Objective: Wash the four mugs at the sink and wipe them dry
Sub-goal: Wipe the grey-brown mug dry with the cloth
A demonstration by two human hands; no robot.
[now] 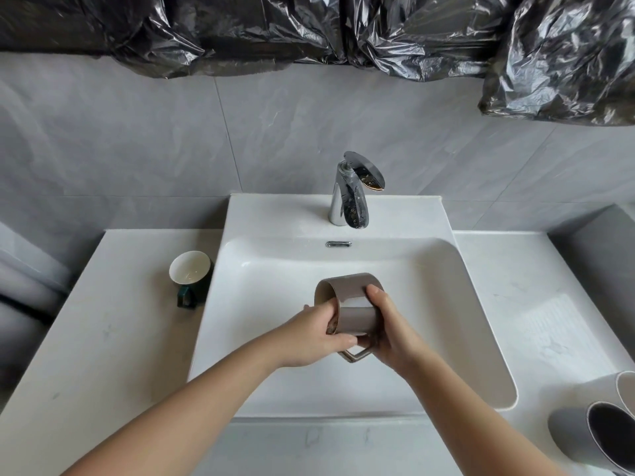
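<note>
Hands are both on the taupe mug (354,304), and it is up over the middle of the sink (261,304), clear of the white basin floor. It lies on its side, mouth turned to the left, handle hanging down toward the front edge. The left hand (319,334) has its fingers (330,319) curled into that open mouth and the thumb outside under the rim, so it is clasping the mug's lip. The right hand (388,328) wraps the other end, fingers folded over the top of the wall near the base, a firm grasp.

The chrome faucet (348,197) stands at the back edge of the sink, lever raised, spout pointing down at the basin.

On the counter (120,338), left of the basin and just beside its rim, a dark green mug (190,274) sits upright with its white inside showing and its handle toward the front. At the front right corner, a grey mug (580,438) with a dark inside sits next to a white mug (615,386) that the picture's edge cuts off. Along the right side, between those two and the back, lies a white textured cloth (556,329), flat. Crumpled black plastic sheeting (309,29) hangs across the top of the grey tiled wall (137,149).
</note>
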